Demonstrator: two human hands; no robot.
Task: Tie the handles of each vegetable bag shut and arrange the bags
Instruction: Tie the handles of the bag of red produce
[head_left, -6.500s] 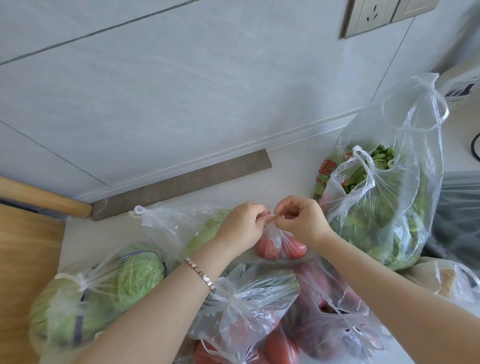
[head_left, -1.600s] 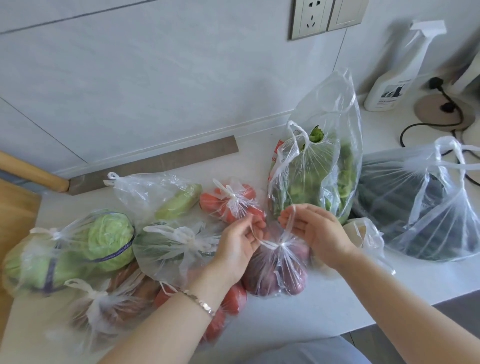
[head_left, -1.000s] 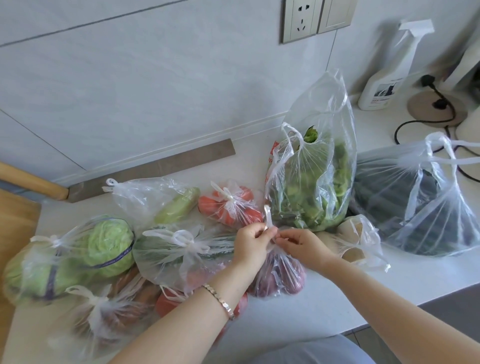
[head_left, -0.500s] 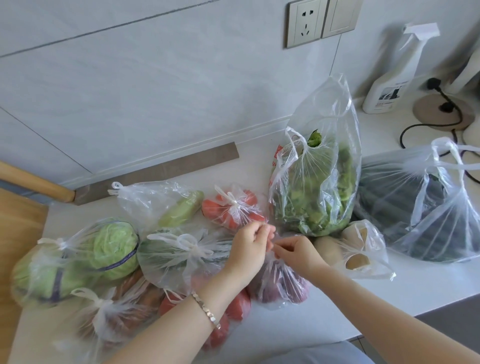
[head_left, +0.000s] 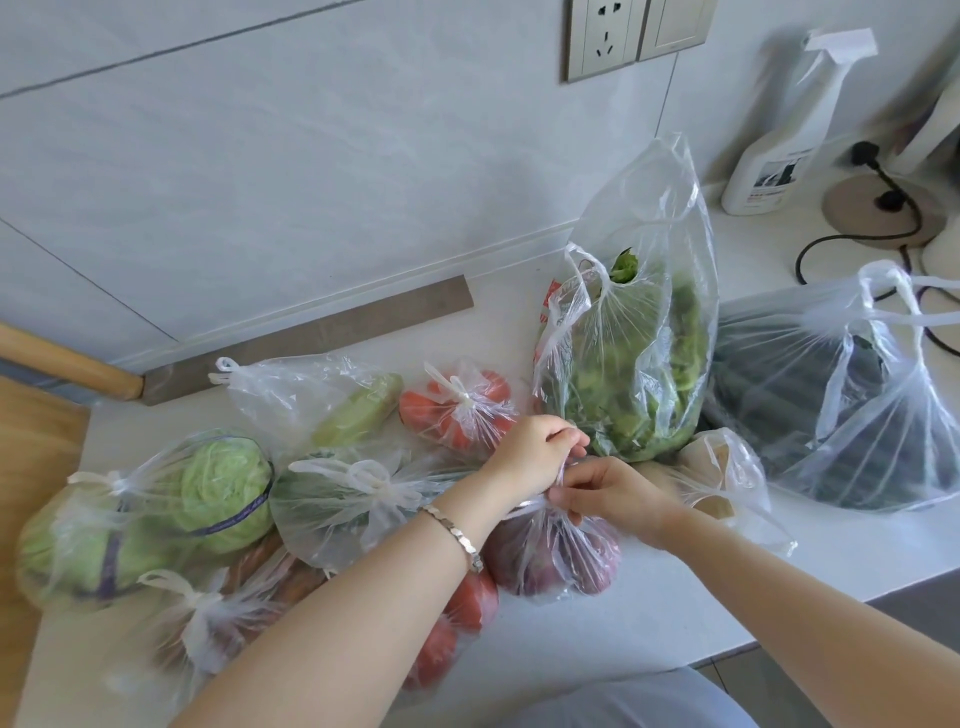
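On the counter (head_left: 649, 613), both hands' grips, left hand (head_left: 535, 452), right hand (head_left: 613, 493), pinching handles of purple-vegetable bag (head_left: 556, 561).

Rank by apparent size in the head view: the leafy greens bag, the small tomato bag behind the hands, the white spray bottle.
1. Clear plastic leafy greens bag
2. White spray bottle, farther back, so unsure
3. Small tied tomato bag

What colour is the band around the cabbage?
Purple, wrapped around the pale green cabbage; the head view shows it clearly.
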